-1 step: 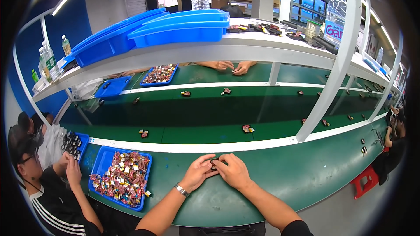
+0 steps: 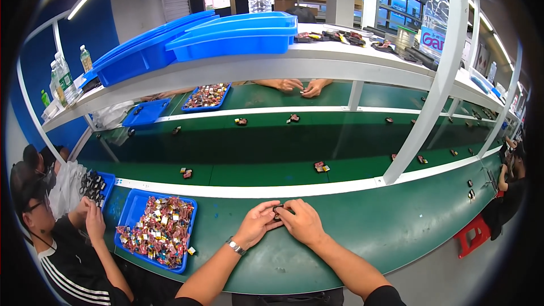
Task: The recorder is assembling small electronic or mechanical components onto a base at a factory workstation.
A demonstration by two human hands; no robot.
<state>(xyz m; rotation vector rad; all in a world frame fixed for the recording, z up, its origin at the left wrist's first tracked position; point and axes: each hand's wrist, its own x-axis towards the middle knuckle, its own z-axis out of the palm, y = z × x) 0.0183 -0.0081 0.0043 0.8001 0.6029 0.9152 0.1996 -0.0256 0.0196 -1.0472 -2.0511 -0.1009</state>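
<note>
Above the green table (image 2: 351, 218), my left hand (image 2: 256, 226) and my right hand (image 2: 304, 224) meet around a small black part (image 2: 277, 211). The left fingers curl under and behind it, with a watch on that wrist. My right thumb and fingers press on it from the other side. Fingers cover most of the part, so its exact kind cannot be told. To the left of my hands sits a blue tray (image 2: 128, 211) heaped with small pink, white and yellow assemblies (image 2: 161, 226). One loose white-and-yellow piece (image 2: 191, 250) lies beside the tray.
A belt (image 2: 255, 175) beyond the white rail carries scattered small assemblies (image 2: 321, 167). An overhead shelf holds blue trays (image 2: 232, 42) and bottles; a white post (image 2: 425, 90) rises at right. A co-worker (image 2: 68, 249) sits at left, another person's hands (image 2: 297, 86) work across, and a red stool (image 2: 472, 235) stands right.
</note>
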